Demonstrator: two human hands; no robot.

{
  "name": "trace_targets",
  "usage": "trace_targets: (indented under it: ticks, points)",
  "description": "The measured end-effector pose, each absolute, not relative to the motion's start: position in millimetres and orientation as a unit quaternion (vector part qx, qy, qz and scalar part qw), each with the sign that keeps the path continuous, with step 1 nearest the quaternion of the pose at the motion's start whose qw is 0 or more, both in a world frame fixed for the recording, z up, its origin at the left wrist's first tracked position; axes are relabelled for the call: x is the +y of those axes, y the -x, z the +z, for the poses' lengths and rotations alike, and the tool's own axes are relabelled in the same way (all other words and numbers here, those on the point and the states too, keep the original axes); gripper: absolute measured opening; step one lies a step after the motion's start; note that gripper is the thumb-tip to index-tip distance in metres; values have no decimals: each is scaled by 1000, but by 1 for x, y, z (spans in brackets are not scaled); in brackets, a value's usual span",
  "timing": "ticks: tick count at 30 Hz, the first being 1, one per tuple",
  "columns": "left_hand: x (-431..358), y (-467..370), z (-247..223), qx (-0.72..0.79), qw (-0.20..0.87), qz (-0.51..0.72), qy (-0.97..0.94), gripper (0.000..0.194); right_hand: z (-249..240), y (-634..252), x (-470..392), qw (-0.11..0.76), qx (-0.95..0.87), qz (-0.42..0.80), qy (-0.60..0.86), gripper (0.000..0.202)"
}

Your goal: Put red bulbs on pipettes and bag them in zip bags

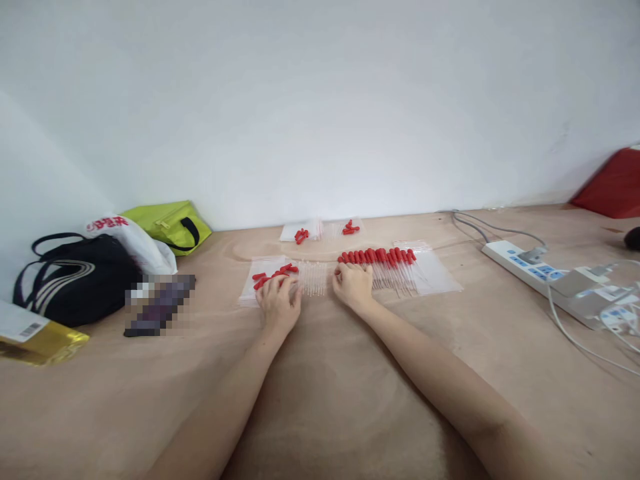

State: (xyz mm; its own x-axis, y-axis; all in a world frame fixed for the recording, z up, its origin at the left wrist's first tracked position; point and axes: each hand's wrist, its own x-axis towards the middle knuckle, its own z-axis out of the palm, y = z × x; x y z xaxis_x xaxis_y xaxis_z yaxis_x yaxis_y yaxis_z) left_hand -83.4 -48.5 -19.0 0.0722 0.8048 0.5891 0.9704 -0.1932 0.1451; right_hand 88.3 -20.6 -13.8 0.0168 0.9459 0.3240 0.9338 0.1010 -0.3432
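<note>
Loose red rubber bulbs lie on a clear plastic zip bag. My left hand rests over them with its fingers bent and somewhat apart, and its fingertips are partly hidden. Between my hands thin clear glass tubes lie side by side. Curled closed, my right hand is at the left end of a row of droppers; what its fingers pinch, if anything, is hidden. These droppers have red bulbs on top and thin tubes pointing toward me, and lie partly on another clear bag.
Further back, two small groups of red bulbs lie on clear bags. At left are a black bag, a white plastic bag, a green pouch and a gold packet. A power strip with cables stands right.
</note>
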Motion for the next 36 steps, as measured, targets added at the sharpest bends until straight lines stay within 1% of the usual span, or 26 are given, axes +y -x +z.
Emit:
trace_targets:
  ticks: [3, 5, 8, 11, 13, 18, 23, 25, 30, 33, 36]
  points:
    - [-39, 99, -19, -674, 181, -248, 671, 26, -14, -71, -23, 220, -700, 41, 678, 26]
    - [-33, 107, -19, -706, 184, -209, 651, 32, -13, -63, -22, 207, -688, 58, 693, 29]
    - [-27, 116, -19, -742, 145, -158, 635, 42, -12, -57, -19, 201, -674, 75, 707, 31]
    - [-24, 119, -20, -746, 90, -123, 648, 48, -10, -57, -18, 197, -667, 89, 713, 30]
    - [-24, 118, -21, -736, 78, -119, 661, 48, -10, -60, -17, 198, -663, 95, 715, 30]
    - [-35, 105, -24, -716, 95, -142, 677, 48, -10, -70, -16, 198, -665, 98, 714, 26]
    - [-52, 83, -24, -717, 106, -141, 675, 53, -11, -76, -16, 180, -666, 91, 718, 25]
    - [-53, 81, -24, -713, 111, -149, 676, 51, -11, -77, -16, 176, -665, 81, 721, 25]
    - [-45, 93, -23, -712, 116, -201, 663, 37, -13, -74, -20, 179, -672, 40, 717, 24]
    - [-41, 101, -21, -696, 112, -230, 671, 29, -13, -72, -24, 164, -684, 23, 710, 27]
    - [-40, 103, -20, -675, 113, -231, 691, 30, -13, -74, -27, 152, -698, 16, 700, 29]
